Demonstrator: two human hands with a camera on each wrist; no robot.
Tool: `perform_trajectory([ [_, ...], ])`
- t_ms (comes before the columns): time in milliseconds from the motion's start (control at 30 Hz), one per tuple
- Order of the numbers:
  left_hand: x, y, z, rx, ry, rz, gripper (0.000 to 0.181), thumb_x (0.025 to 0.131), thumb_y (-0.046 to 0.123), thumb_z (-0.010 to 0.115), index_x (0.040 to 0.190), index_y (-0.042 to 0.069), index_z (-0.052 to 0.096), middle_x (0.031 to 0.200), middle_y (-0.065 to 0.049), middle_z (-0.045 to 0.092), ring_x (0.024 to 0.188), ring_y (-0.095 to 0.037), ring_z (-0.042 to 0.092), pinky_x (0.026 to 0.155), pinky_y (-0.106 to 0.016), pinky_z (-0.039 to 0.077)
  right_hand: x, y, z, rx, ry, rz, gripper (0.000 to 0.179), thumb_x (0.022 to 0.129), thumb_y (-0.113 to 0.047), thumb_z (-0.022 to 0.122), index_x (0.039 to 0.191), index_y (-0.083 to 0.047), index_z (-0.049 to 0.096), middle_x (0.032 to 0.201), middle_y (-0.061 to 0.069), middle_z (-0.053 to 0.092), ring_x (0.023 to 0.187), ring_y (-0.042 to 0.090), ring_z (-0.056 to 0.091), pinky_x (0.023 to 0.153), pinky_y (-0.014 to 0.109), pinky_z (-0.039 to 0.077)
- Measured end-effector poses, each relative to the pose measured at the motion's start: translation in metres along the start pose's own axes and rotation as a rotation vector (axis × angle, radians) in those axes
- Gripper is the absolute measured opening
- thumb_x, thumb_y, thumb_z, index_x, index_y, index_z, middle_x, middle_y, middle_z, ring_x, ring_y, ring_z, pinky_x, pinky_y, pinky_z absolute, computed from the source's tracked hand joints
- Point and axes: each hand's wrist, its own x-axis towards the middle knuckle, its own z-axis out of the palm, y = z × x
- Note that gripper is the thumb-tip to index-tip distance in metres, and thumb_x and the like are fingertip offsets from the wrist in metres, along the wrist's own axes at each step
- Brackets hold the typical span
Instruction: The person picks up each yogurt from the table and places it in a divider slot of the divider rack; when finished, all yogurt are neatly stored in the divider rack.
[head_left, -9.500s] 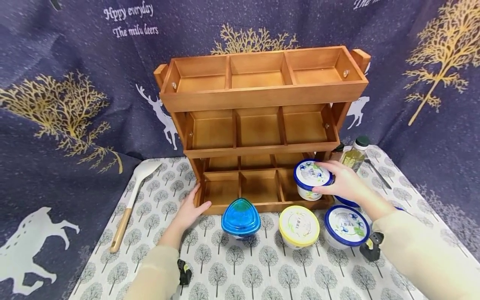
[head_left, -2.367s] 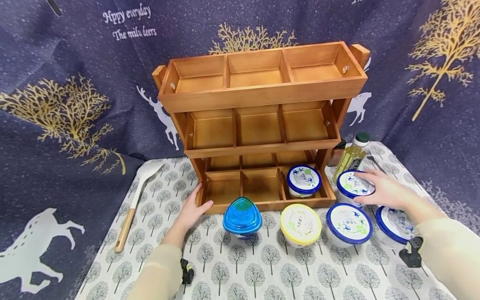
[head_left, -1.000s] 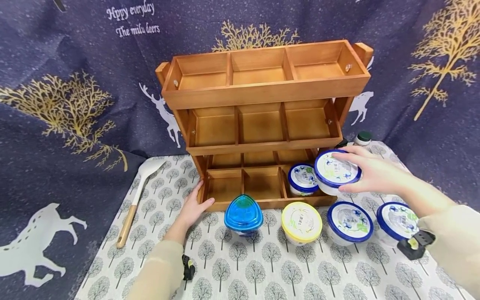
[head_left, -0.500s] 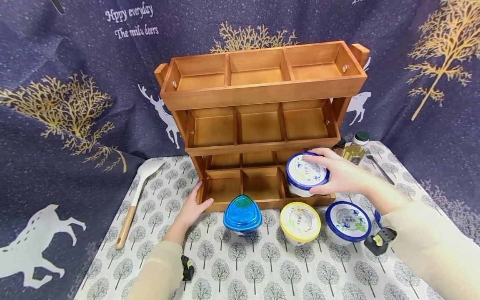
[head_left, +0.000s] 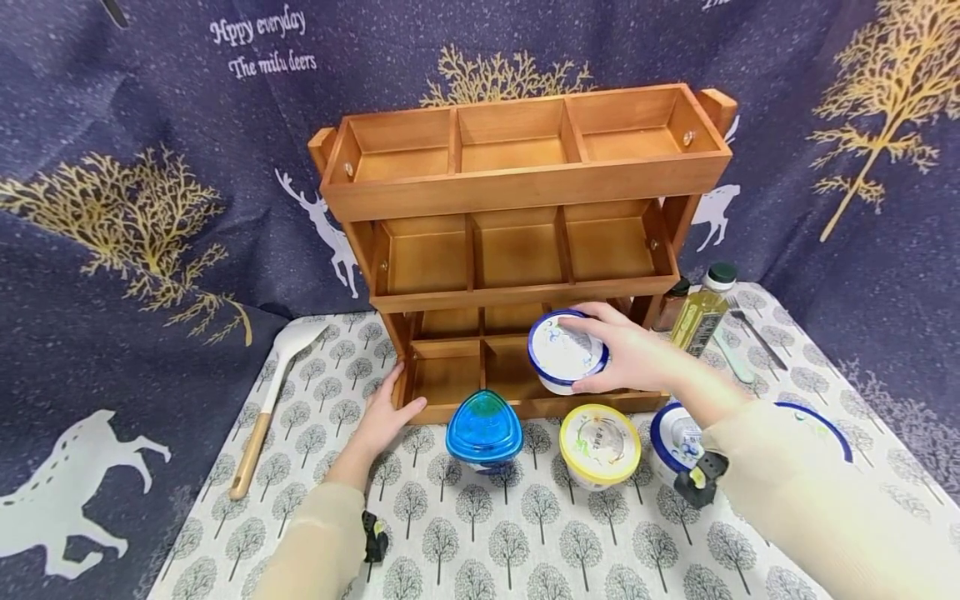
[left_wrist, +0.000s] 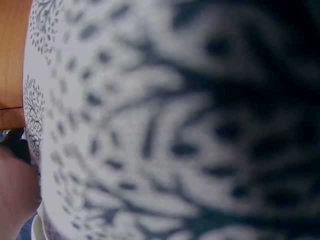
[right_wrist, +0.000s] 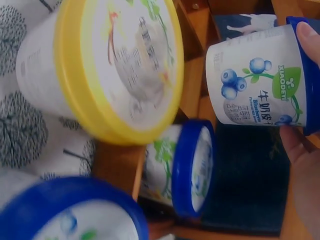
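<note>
My right hand (head_left: 626,350) grips a blue-lidded blueberry ice cream tub (head_left: 566,354) by the lid's rim. It hangs tilted before the middle compartment of the bottom tier of a wooden rack (head_left: 525,196). In the right wrist view, thumb and fingers hold that blueberry tub (right_wrist: 260,82) at the right edge, while another blue-lidded tub (right_wrist: 192,170) sits inside the rack; my hand hides that one in the head view. My left hand (head_left: 384,410) rests against the rack's lower left corner, thumb extended along its front. The left wrist view is mostly blurred cloth.
On the tree-print cloth stand a blue triangular-lidded container (head_left: 484,429), a yellow-lidded tub (head_left: 600,446) and a blue-lidded tub (head_left: 673,442). My sleeve partly covers another blue lid (head_left: 825,421). An oil bottle (head_left: 701,317) is right of the rack, a white spatula (head_left: 262,408) left.
After a tub was left in the bottom right compartment, my right hand took another from the table and carried it left, past that compartment to the middle one. The left hand stays put.
</note>
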Motion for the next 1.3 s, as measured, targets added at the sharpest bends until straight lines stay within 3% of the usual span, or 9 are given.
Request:
perform_trajectory([
  [533, -0.001, 0.001, 0.000, 0.006, -0.002, -0.012, 0.084, 0.085, 0.050, 0.063, 0.150, 0.035, 0.012, 0.151, -0.022, 0.021, 0.135, -0.047, 0.014, 0.098, -0.072, 0.018, 0.020, 0.000, 0.030, 0.029, -0.040, 0.088, 0.086, 0.069, -0.040, 0.082, 0.142, -0.016, 0.043, 0.148, 0.015, 0.027, 0.130, 0.037, 0.030, 0.095, 0.056, 0.039],
  [800, -0.001, 0.000, 0.000, 0.019, 0.000, -0.015, 0.086, 0.083, 0.054, 0.062, 0.150, 0.036, 0.012, 0.151, -0.022, 0.020, 0.135, -0.047, 0.014, 0.098, -0.072, 0.017, 0.034, 0.002, 0.043, 0.018, -0.039, 0.048, 0.084, 0.071, -0.039, 0.081, 0.142, -0.015, 0.043, 0.147, 0.016, 0.028, 0.131, 0.040, 0.029, 0.099, 0.057, 0.035],
  [1300, 0.001, -0.001, -0.001, 0.004, -0.002, -0.013, 0.083, 0.085, 0.051, 0.062, 0.150, 0.038, 0.012, 0.153, -0.016, 0.018, 0.136, -0.046, 0.013, 0.098, -0.072, 0.016, 0.051, 0.008, 0.060, -0.001, -0.178, 0.121, 0.083, 0.074, -0.041, 0.078, 0.144, -0.015, 0.040, 0.151, 0.016, 0.023, 0.134, 0.039, 0.028, 0.103, 0.055, 0.031],
])
